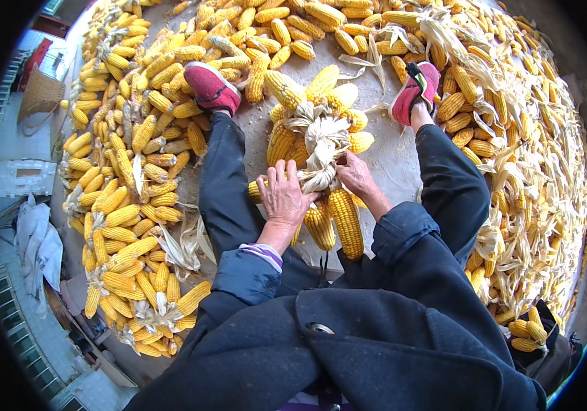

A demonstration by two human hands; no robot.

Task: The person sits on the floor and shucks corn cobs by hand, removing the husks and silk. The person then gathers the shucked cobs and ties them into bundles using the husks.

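A bundle of yellow corn cobs, joined by a braid of pale husks [324, 136], lies on the floor between my legs. My left hand [284, 198] rests with spread fingers on the left of the braid's near end, its thumb reaching toward the husks. With bent fingers, my right hand [359, 177] grips the husks at the right of the same end. Two large corn cobs [346, 223] point toward me just below the hands. The undersides of my fingers are hidden.
Loose corn cobs [144, 133] are piled on the left and beyond my feet. A large heap of cobs with dry husks [524, 169] spreads on the right. My pink shoes [212, 86] flank the bundle. A woven basket [41, 95] stands at the far left.
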